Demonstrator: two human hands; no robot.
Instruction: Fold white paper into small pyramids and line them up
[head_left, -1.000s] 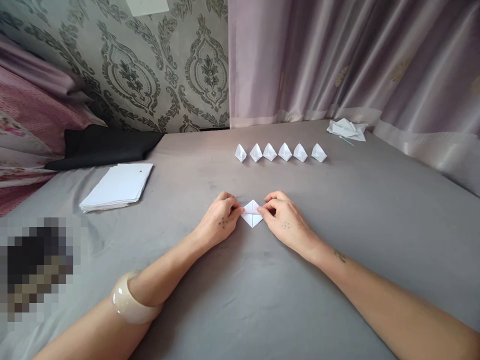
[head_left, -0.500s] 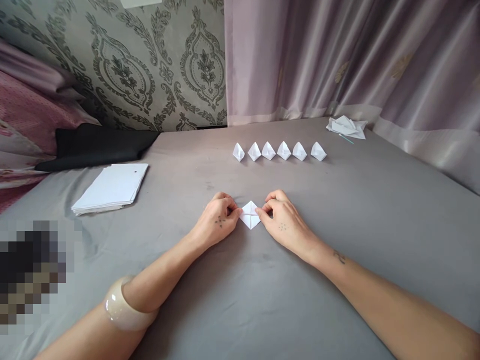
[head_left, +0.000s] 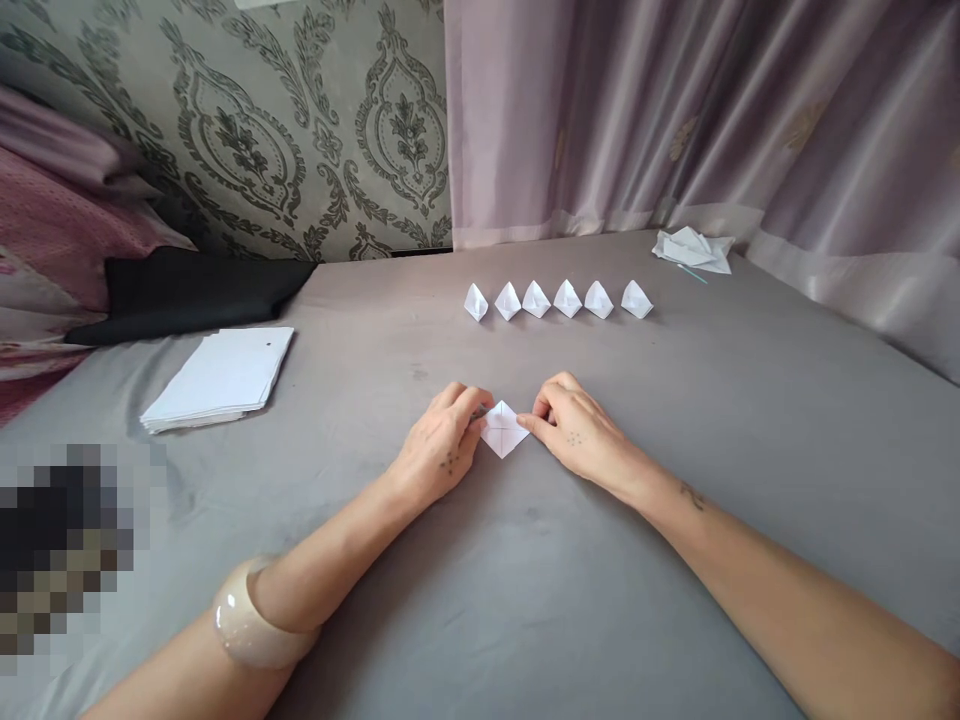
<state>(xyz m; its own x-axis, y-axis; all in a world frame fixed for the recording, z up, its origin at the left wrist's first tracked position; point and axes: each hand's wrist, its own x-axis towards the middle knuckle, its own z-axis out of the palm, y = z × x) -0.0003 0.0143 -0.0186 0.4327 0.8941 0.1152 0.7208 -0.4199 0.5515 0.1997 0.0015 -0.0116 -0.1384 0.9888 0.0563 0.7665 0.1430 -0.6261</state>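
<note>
A small folded square of white paper is turned like a diamond on the grey cloth, with crossing crease lines on its face. My left hand pinches its left corner, fingers curled over the thumb. At the right corner, my right hand holds the paper between thumb and curled fingers. The fingertips partly hide both side corners. Beyond the hands stands a row of several folded white paper pieces, each with a pointed top.
A stack of white paper lies to the left, before a black cloth. More folded paper and a thin green stick lie at the back right. A curtain and a patterned wall border the grey cloth.
The paper's face now looks flatter and wider, its flaps less raised. My right hand has shifted slightly right, and my left hand has turned a little over the left corner.
</note>
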